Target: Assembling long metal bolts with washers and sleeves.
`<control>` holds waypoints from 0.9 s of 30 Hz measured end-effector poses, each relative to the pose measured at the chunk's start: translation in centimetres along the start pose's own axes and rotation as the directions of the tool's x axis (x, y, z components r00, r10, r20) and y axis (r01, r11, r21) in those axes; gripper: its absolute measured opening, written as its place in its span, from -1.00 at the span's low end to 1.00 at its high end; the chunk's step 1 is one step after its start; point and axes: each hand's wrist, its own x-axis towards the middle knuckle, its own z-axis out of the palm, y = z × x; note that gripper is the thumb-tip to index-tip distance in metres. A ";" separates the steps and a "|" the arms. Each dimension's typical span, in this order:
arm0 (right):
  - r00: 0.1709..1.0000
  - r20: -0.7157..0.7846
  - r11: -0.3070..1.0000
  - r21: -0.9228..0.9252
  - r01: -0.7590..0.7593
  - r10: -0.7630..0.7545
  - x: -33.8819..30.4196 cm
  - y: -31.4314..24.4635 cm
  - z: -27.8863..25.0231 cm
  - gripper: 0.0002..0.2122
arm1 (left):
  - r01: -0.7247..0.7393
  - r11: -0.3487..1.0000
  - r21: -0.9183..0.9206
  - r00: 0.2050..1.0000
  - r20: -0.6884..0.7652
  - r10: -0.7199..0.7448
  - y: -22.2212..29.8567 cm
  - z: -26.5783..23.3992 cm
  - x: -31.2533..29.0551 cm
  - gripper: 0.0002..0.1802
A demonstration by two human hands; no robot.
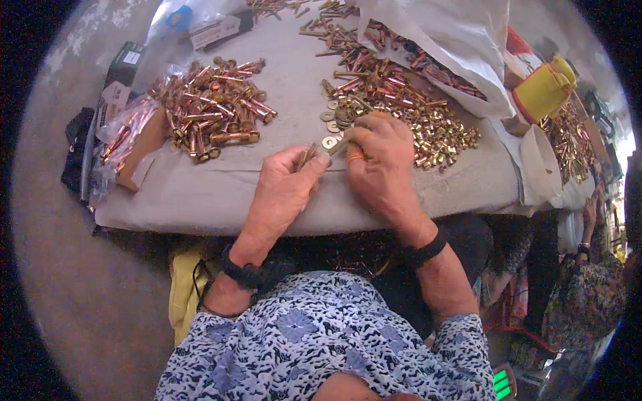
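Note:
My left hand point(286, 184) is closed, pinching slim metal bolts point(307, 155) between thumb and fingers. From its fingertips one bolt point(339, 145) slants up toward my right hand point(386, 160), whose curled fingers close around the far end. Orange bands circle two of the right hand's fingers. Just beyond the fingertips lie flat round washers point(329, 142). To the right of my right hand spreads a heap of small brass-coloured nuts point(441, 134). A pile of loose bolts point(374, 77) lies behind it.
Bolts with fitted nuts point(214, 110) are heaped on the left of the cloth-covered table point(180, 194), beside a cardboard box flap point(142, 148). White sacking point(448, 33) lies at the back right. A yellow glove point(545, 90) sits near more metal parts point(568, 147). Another person point(585, 294) is at far right.

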 end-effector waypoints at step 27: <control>0.990 0.034 0.973 0.196 0.125 -0.134 0.4 -0.1 -2.8 -0.71 | 0.045 0.999 0.026 0.997 -0.057 -0.043 -0.2 0.2 0.1 -0.82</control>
